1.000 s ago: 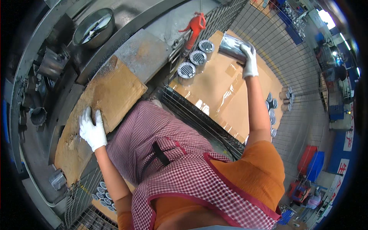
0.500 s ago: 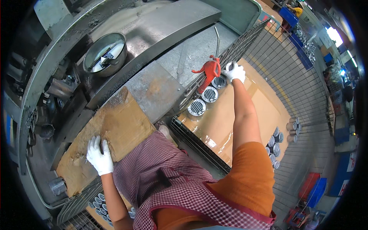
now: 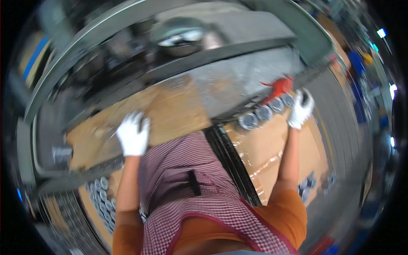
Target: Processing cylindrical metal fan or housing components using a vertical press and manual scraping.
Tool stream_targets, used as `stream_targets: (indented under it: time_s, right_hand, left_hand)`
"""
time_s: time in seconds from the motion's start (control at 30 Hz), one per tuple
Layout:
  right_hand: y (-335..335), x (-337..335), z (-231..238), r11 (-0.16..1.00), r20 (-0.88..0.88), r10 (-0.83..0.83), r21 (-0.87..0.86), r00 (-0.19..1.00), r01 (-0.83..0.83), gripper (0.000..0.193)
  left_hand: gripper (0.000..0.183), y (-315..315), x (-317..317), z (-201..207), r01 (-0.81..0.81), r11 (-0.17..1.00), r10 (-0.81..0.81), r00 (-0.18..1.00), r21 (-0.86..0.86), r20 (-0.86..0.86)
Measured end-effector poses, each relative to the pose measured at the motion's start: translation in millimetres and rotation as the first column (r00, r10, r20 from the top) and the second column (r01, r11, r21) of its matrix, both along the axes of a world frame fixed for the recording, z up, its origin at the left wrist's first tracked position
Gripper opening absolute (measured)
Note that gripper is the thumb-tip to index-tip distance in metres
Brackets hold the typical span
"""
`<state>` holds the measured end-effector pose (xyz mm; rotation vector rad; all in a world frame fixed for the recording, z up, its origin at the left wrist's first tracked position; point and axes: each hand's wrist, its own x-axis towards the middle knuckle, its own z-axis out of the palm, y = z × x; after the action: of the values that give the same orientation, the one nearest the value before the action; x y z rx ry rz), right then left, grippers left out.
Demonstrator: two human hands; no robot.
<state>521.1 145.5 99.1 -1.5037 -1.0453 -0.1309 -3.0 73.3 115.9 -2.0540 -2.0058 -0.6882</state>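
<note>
My left hand, in a white glove, lies with spread fingers on a worn brown cardboard sheet and holds nothing. My right hand, also gloved in white, is at the far end of a row of several short metal cylinders with slotted tops. Its thumb and fingers are apart, with no part visible between them. The nearest cylinder and the last one stand on a flat cardboard sheet to my right. Behind the row lies a red air blow gun. Motion blur softens details.
A metal bowl with liquid sits on the machine ledge. Small metal cylinders fill cardboard at lower left; another cluster stands at right. A black rack edge runs beside my apron. Wire mesh flooring or fencing extends at far right.
The view has turned, shifting the bench rightward. My right hand has let go of a metal cylinder, which now stands at the row's far end. My left hand stays flat on the cardboard.
</note>
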Motion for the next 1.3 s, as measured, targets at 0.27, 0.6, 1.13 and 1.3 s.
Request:
stream_targets:
  time_s: [0.27,0.6,1.13,1.3]
  right_hand:
    - [8,-135,77,0.868,0.557,0.480,-0.188,0.678,-0.460,0.020]
    - [28,-128,55,0.730,0.186,0.508,-0.611,0.841,-0.306,0.037]
    - [-19,-153,81,0.848,0.861,0.505,-0.507,-0.057,-0.151,0.034]
    - [-20,-166,78,0.845,0.846,0.532,-0.533,0.034,0.037,0.039]
  left_hand:
    - [0.037,-6,-8,-10,0.014,0.990,-0.033,0.991,0.142,0.133]
    - [0.026,-93,-113,10,-0.435,0.883,0.324,0.837,0.175,0.442]
    - [0.049,-457,-156,-305,-0.443,-0.073,0.938,-0.334,-0.893,0.089]
    - [0.055,-481,-159,-351,-0.202,-0.190,0.888,-0.453,-0.961,-0.081]
